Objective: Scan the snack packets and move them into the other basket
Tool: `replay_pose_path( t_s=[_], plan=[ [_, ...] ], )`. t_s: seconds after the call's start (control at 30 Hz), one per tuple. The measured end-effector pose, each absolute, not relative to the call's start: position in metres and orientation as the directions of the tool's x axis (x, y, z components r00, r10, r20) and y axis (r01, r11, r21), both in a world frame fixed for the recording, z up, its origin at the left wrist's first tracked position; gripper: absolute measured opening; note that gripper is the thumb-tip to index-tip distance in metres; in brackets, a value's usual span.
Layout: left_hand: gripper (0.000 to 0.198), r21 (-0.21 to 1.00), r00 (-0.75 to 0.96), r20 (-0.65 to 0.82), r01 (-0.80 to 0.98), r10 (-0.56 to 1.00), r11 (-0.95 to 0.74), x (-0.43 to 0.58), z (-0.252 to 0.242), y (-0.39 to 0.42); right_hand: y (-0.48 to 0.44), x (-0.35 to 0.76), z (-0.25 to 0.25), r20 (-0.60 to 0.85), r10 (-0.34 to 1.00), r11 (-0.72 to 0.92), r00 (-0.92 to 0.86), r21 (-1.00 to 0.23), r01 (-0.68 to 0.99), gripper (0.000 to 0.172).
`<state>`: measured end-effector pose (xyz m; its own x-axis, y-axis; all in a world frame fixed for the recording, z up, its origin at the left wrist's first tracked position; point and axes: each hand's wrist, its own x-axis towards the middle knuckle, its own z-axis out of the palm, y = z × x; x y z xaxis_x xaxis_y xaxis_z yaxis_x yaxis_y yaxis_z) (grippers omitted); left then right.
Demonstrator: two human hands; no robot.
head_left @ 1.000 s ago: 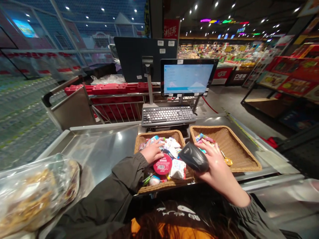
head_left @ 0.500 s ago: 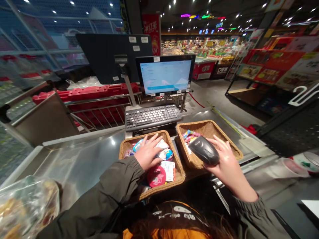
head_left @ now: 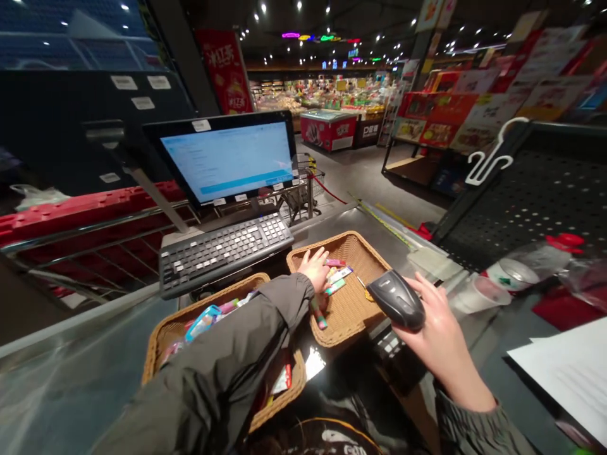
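My right hand grips a black handheld barcode scanner over the right edge of the right wicker basket. My left hand reaches into that basket at its left side, fingers spread and slightly bent over several small, brightly wrapped sweets. Whether the fingertips touch them I cannot tell. A second wicker basket stands to the left, partly covered by my left sleeve. In it lie a blue-edged packet and other colourful small goods.
Behind the baskets are a black keyboard and a lit monitor. White cups and paper sheets lie on the right. A black perforated panel with a white hook borders the counter. A shopping cart stands at left.
My left hand has moved right, from the left basket into the right one. The scanner stays in my right hand. The view has turned to the right.
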<state>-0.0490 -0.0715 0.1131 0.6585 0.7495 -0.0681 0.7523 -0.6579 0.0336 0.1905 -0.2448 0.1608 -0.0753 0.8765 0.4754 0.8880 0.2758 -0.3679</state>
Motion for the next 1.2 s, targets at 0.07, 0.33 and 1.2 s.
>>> replay_pose_path(
  t_s=[0.07,0.33,1.2],
  plan=[
    [0.043,0.016,0.665,-0.102,0.745,0.740,-0.667,-0.027,0.090,-0.053,-0.244,0.198,0.158,0.451,0.891,0.249,-0.054,-0.386,0.888,0.033],
    [0.039,-0.001,0.714,-0.213,0.683,0.667,-0.731,0.026,0.014,-0.009,-0.234,0.219,0.146,0.415,0.910,0.185,0.010,-0.427,0.885,0.050],
    [0.034,0.069,0.654,-0.224,0.750,0.723,-0.658,0.031,0.012,-0.015,-0.233,0.218,0.142,0.389,0.919,0.127,0.060,-0.439,0.890,0.049]
  ],
)
